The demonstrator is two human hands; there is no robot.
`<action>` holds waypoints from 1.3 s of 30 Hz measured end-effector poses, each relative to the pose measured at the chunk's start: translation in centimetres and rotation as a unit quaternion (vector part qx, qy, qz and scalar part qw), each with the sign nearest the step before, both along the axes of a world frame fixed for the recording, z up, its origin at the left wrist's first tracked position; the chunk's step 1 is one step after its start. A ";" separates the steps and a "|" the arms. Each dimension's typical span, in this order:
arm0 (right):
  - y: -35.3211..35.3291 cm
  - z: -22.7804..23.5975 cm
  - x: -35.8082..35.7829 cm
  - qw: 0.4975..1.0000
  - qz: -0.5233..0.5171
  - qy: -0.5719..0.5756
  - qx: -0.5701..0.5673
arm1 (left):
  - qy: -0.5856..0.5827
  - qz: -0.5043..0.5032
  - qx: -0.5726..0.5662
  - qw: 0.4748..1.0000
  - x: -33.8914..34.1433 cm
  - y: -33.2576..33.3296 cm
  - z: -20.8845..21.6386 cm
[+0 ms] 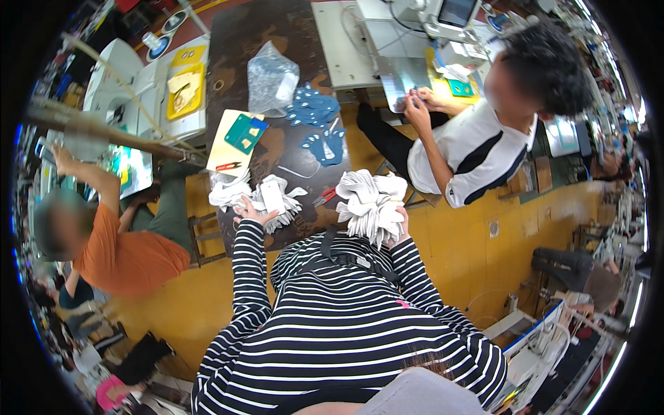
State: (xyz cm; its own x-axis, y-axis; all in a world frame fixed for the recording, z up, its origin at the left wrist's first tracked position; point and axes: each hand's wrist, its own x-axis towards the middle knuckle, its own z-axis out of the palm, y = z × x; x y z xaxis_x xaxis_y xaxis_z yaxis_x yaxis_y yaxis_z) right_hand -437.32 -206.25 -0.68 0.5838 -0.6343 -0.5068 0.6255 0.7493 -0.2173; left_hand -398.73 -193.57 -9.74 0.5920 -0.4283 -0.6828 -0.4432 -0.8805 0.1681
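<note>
Right grip (402, 225) clasps a thick white fabric bundle (371, 202), left grip (254, 211) touches a smaller white cloth stack (274, 195) on the brown surface (266, 24), grasping or not, can't tell!

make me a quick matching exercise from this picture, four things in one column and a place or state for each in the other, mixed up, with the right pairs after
1. plastic bag
2. cream sheet
3. left hand
4. right hand

A. touching the white bundle on the right
B. see-through
C. touching the white pieces on the left
D. partly covered by a flat green piece

Right pairs: 1-B, 2-D, 3-C, 4-A
</note>
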 end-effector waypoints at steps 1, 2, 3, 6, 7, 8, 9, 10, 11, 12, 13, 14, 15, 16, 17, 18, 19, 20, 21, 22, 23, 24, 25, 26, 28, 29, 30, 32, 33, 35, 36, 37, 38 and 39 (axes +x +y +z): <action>-0.1 -0.6 -0.2 1.000 -0.009 0.014 0.011 | 0.006 -0.008 0.003 1.000 -0.5 -0.1 0.5; -0.4 -1.1 -0.4 0.999 -0.017 0.029 0.021 | 0.011 -0.015 0.003 1.000 -1.0 -0.3 0.9; -0.9 0.3 0.3 1.000 -0.005 0.002 -0.030 | 0.016 -0.017 0.006 1.000 -1.4 -0.1 1.5; -3.3 0.1 0.6 0.999 0.041 0.013 -0.022 | 0.173 -0.232 -0.111 0.951 -1.3 0.8 3.6; -4.8 0.7 1.2 0.998 0.039 0.025 -0.038 | 0.244 -0.250 -0.091 0.933 -1.7 0.4 5.1; -5.5 0.3 1.3 0.997 0.047 0.030 -0.046 | 0.314 -0.266 -0.073 0.909 -2.1 0.7 5.8; -6.8 1.0 2.5 0.996 0.044 0.034 -0.070 | 0.350 -0.235 -0.077 0.904 -2.1 1.1 6.1; -8.5 1.7 4.2 0.993 0.051 0.038 -0.096 | 0.385 -0.196 -0.087 0.898 -2.3 2.2 6.0; -10.4 1.6 5.1 0.990 0.069 0.054 -0.108 | 0.379 -0.168 -0.057 0.908 -2.1 2.8 5.4; -12.2 1.6 6.4 0.988 0.080 0.071 -0.114 | 0.379 -0.138 -0.022 0.915 -2.3 3.5 4.5; -14.3 2.3 7.5 0.984 0.083 0.105 -0.118 | 0.344 -0.138 0.007 0.929 -2.7 2.7 5.0; -16.5 2.9 8.9 0.979 0.088 0.138 -0.123 | 0.310 -0.139 0.015 0.940 -3.3 2.5 4.2; -19.5 1.1 10.6 0.977 0.094 0.136 -0.138 | 0.277 -0.113 0.007 0.954 -3.8 3.7 3.5; -21.8 1.3 13.3 0.967 0.118 0.155 -0.165 | 0.252 -0.078 -0.014 0.964 -4.3 5.0 3.0; -24.5 0.5 15.9 0.956 0.133 0.175 -0.194 | 0.235 -0.045 -0.048 0.970 -4.8 6.0 2.6; -27.5 -0.2 17.8 0.941 0.139 0.198 -0.236 | 0.217 -0.028 -0.089 0.972 -5.6 6.6 2.7; -30.7 -1.6 19.6 0.919 0.117 0.233 -0.297 | 0.198 -0.014 -0.133 0.971 -6.4 7.0 2.9; -33.1 -1.5 22.1 0.868 0.101 0.293 -0.389 | 0.177 0.005 -0.174 0.969 -7.3 7.9 3.1; -35.5 -1.5 24.3 0.807 0.097 0.344 -0.471 | 0.183 0.052 -0.184 0.964 -8.2 8.0 4.9; -37.0 -1.0 27.0 0.723 0.077 0.445 -0.523 | 0.187 0.104 -0.193 0.958 -9.3 8.3 6.3; -38.5 -0.5 29.3 0.679 0.123 0.454 -0.564 | 0.180 0.130 -0.190 0.956 -10.4 9.2 6.5; -40.0 -1.4 31.2 0.629 0.096 0.492 -0.594 | 0.176 0.150 -0.185 0.955 -11.6 10.1 6.8; -40.9 -2.4 33.4 0.589 0.071 0.505 -0.626 | 0.171 0.177 -0.180 0.953 -12.7 10.8 7.0; -42.8 -4.3 34.4 0.577 0.092 0.517 -0.626 | 0.180 0.188 -0.161 0.952 -13.0 10.7 7.4; -41.3 -6.3 38.6 0.427 0.273 0.672 -0.540 | 0.188 0.240 -0.122 0.945 -15.1 10.8 8.6; -42.6 -10.1 37.6 0.391 0.273 0.684 -0.552 | 0.197 0.223 -0.125 0.947 -14.7 10.6 8.4; -41.8 -12.5 37.8 0.352 0.282 0.682 -0.575 | 0.206 0.221 -0.123 0.945 -15.0 10.3 8.2; -41.3 -13.5 39.5 0.377 0.321 0.671 -0.553 | 0.220 0.230 -0.114 0.941 -16.2 9.7 7.8; -41.8 -13.7 39.6 0.349 0.325 0.680 -0.557 | 0.216 0.215 -0.131 0.943 -16.3 9.6 7.3; -42.2 -13.0 38.7 0.335 0.322 0.673 -0.576 | 0.180 0.181 -0.191 0.948 -15.7 9.3 5.3; -41.6 -12.2 38.0 0.350 0.315 0.653 -0.593 | 0.176 0.188 -0.250 0.933 -14.8 7.7 5.9; -41.8 -12.5 35.6 0.381 0.238 0.616 -0.647 | 0.167 0.175 -0.254 0.937 -13.3 6.2 6.8; -40.7 -12.4 34.2 0.407 0.160 0.566 -0.699 | 0.152 0.178 -0.293 0.927 -12.7 5.8 6.3; -37.9 -11.5 32.7 0.441 0.141 0.529 -0.711 | 0.119 0.184 -0.291 0.931 -11.8 4.5 7.3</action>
State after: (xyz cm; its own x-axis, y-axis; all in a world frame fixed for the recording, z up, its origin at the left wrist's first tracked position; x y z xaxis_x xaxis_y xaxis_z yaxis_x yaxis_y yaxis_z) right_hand -404.64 -244.10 -12.22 0.6549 -0.7278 0.2038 -0.4639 -0.6000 -0.6518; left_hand -410.57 -189.11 -2.42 0.6337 -0.5645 -0.5290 -0.0191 -0.6950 0.7188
